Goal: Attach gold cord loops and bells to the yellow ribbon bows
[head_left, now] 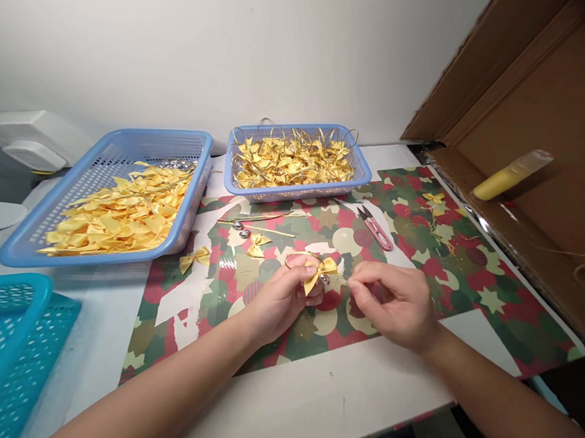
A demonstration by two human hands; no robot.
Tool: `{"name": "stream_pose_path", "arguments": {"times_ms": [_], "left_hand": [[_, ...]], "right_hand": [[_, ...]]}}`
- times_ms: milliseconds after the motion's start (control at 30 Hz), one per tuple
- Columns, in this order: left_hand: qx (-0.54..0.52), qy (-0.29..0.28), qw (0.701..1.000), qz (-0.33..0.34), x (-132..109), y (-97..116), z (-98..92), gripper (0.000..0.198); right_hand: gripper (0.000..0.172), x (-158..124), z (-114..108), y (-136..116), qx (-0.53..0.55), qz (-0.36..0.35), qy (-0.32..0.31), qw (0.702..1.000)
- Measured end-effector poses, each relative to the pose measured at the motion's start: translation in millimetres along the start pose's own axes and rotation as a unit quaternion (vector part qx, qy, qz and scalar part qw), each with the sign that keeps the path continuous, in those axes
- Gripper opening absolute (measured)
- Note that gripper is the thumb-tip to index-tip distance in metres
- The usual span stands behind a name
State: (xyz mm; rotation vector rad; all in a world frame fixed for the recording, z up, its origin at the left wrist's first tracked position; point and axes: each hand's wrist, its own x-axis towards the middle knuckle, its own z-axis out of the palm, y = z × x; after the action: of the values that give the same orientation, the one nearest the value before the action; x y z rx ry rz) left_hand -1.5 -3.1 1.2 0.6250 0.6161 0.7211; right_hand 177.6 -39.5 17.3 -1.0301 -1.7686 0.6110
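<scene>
My left hand [281, 301] pinches a yellow ribbon bow [328, 266] between thumb and fingers above the patterned mat. A silver bell [325, 279] sits at the bow's middle, and a loop of gold cord [295, 254] arches behind it. To the right, my right hand [395, 298] is closed in a pinch on a thin strand that runs to the bow; its exact kind is too fine to make out. Just beyond my hands lie a loose bow [257, 244], two silver bells [244, 234] and several gold cords [268, 227]. Another bow [195, 258] lies further left.
Pink thread snips [377, 229] lie on the mat [281, 345]. A blue basket [298, 190] holds bows with cords; a larger one [109, 257] holds loose bows and bells. A teal basket [20, 371] stands left. Cardboard [530, 115] walls the right side, with a yellow tube [512, 175].
</scene>
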Motion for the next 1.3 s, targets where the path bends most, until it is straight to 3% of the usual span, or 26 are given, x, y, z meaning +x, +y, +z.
{"name": "stream_pose_path", "arguments": {"times_ms": [633,933,1300], "left_hand": [[0.000,0.001,1.000,0.006,0.2,-1.3,-1.0,0.020],[0.014,0.021,1.000,-0.001,-0.3,0.9,3.7,0.014],[0.020,0.021,0.999,-0.014,1.7,-1.5,0.0,0.015]], "right_hand": [[0.018,-1.2,-0.6,0.7,-0.003,0.004,0.005,1.000],[0.020,-0.1,-2.3,-0.7,0.009,0.001,-0.022,1.000],[0.015,5.6,-3.5,-3.7,-0.080,-0.014,0.003,0.997]]}}
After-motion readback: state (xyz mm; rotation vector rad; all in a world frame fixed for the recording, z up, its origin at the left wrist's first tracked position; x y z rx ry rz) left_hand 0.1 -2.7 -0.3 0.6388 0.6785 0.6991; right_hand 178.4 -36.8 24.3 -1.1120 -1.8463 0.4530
